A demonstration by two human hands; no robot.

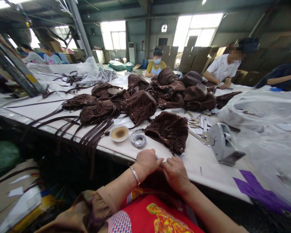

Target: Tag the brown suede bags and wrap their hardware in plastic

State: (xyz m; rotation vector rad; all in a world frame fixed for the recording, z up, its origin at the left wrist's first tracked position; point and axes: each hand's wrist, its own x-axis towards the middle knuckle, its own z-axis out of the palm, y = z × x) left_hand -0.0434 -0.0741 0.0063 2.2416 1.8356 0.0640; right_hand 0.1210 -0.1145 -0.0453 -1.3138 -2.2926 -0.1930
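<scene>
My left hand (147, 161), with a silver bangle on its wrist, is closed at the table's front edge. Close beside it, my right hand (176, 171) is closed too, and the thumbs nearly meet. A bit of pale, greyish material shows at the fingers, but what they pinch is mostly hidden. Just beyond lies a dark brown fringed bag (168, 131) with metal eyelets. Left of that bag are a coil of grey cord (138, 138) and a round, shallow dish (119, 133) with a tan and dark brown pad.
Several brown bags (171, 90) are heaped across the table (194, 161). Straps (87, 136) hang over its front edge. To the right stand a grey tape dispenser (223, 145), clear plastic bags (262, 110) and a purple piece (259, 189). Co-workers sit around the far side.
</scene>
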